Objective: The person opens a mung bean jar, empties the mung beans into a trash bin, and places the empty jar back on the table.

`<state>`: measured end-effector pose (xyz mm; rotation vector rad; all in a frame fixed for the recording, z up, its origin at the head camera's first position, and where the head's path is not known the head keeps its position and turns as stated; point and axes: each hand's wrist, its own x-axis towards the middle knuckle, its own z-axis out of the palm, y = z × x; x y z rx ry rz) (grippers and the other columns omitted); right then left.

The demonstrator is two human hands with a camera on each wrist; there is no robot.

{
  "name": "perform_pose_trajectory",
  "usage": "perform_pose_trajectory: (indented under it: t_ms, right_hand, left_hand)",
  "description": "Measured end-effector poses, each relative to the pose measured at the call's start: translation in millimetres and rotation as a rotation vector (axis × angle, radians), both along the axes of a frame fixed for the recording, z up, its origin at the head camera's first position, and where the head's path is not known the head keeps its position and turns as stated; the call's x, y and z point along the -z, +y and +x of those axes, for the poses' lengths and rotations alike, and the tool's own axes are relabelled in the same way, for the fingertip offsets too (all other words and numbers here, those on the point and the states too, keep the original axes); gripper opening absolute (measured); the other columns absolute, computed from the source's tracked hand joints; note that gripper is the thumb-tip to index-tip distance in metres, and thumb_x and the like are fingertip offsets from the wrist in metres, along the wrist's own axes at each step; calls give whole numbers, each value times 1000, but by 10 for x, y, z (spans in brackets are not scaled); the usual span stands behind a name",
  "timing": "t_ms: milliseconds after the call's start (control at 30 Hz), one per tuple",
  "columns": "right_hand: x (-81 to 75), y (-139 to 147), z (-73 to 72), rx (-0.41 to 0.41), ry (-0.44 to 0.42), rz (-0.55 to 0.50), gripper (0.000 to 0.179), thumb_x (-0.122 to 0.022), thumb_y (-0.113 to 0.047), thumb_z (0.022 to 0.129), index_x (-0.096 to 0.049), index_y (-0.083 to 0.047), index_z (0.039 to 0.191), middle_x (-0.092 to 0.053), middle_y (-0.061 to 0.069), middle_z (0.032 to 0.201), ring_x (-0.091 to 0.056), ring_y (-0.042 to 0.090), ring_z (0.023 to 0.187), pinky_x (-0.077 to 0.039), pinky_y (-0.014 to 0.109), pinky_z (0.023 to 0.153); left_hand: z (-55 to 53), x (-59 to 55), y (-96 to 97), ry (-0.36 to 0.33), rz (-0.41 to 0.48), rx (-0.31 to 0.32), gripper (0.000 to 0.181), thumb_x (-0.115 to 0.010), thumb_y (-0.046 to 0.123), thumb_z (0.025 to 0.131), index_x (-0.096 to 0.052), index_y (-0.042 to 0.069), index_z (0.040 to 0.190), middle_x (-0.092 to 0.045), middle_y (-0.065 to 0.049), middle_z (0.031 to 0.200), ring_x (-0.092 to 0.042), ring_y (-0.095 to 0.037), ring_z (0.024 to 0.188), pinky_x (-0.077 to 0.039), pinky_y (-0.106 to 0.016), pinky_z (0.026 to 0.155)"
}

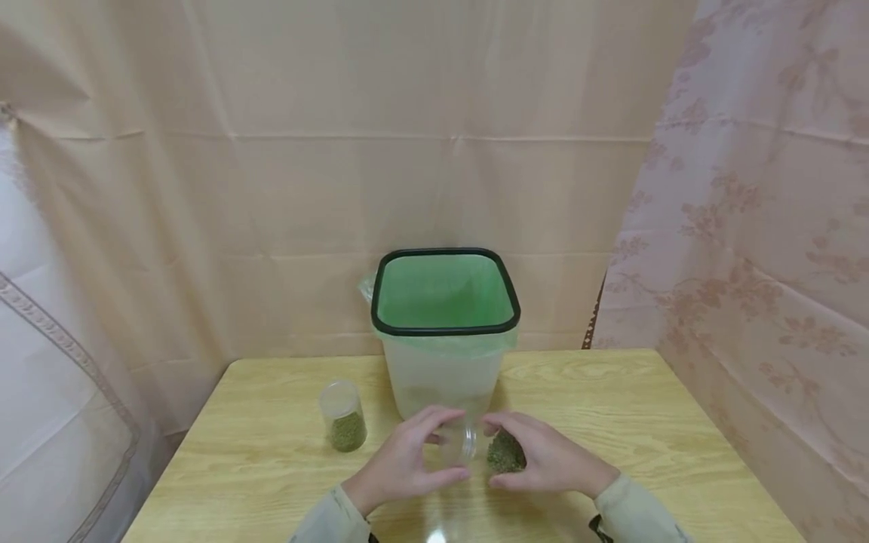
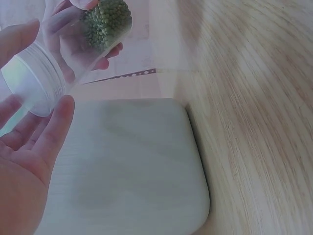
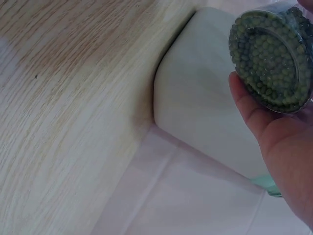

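A clear plastic jar (image 2: 73, 81) with small green beans (image 1: 505, 452) gathered at its base end lies tilted sideways between the two hands. My right hand (image 1: 543, 456) holds the base end, with fingers and thumb around the beans' part. Around the see-through lid (image 2: 36, 81) at the other end curve the fingers and thumb of my left hand (image 1: 410, 456). In the right wrist view the round jar base (image 3: 271, 61) faces the camera, above the right hand (image 3: 283, 142). To the left on the table stands a second clear jar (image 1: 343, 416), upright and partly filled with green beans.
A pale bin (image 1: 441, 377) with a black rim (image 1: 444, 330) and a green bag liner (image 1: 444, 290) stands just behind the hands. The wood-patterned table (image 1: 271, 467) has a beige curtain (image 1: 305, 188) at its back and a pink floral one (image 1: 767, 264) on the right.
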<state>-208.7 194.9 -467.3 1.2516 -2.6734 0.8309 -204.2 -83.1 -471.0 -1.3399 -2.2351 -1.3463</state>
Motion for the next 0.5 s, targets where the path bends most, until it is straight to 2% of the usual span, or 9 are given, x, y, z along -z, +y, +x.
perform_pose_trajectory:
  t_ms: [100,200,500]
  right_hand:
    - [-24,-1,-1,2,-25,2,77,-84,-42,83,-50,-5,142,-66,2,123,-63,15,111,-54,40,95]
    - [-40,-3,-5,2,-49,4,77,-86,-37,82,-50,-4,142,-66,3,123,-63,15,111,-54,39,95]
    - [-35,-13,-16,-10,-61,18,80,-79,-51,85,-50,-5,143,-66,1,123,-63,13,111,-53,37,96]
  left_hand:
    - [-2,-5,0,-23,8,1,71,-82,30,88,-47,12,148,-56,-5,136,-61,-19,117,-56,-26,86]
    - [2,-10,-4,-54,13,-5,73,-82,31,87,-48,11,148,-57,-7,138,-62,-19,116,-56,-25,85]
    - [2,-22,-28,-69,-16,-31,70,-82,35,87,-52,5,144,-62,-9,129,-65,-15,106,-57,-25,81]
